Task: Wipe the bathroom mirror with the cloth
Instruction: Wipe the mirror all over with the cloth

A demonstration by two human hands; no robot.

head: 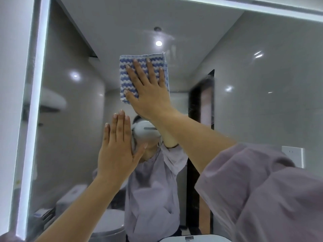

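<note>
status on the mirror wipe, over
Right hand flat, pressing cloth on mirror, upper centre. Left hand open, raised below it. Nothing seen in the way.

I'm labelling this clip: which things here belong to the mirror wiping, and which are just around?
Job: large wall mirror; blue-and-white striped cloth; right hand pressing it flat; left hand, fingers straight.
Around: reflected white wall socket; reflected round ceiling light; lit strip at left edge.

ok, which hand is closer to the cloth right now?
Right. The right hand lies flat on the cloth, fingers spread, pressing it to the mirror. The left hand is raised flat below and left of the cloth, clear of it.
</note>
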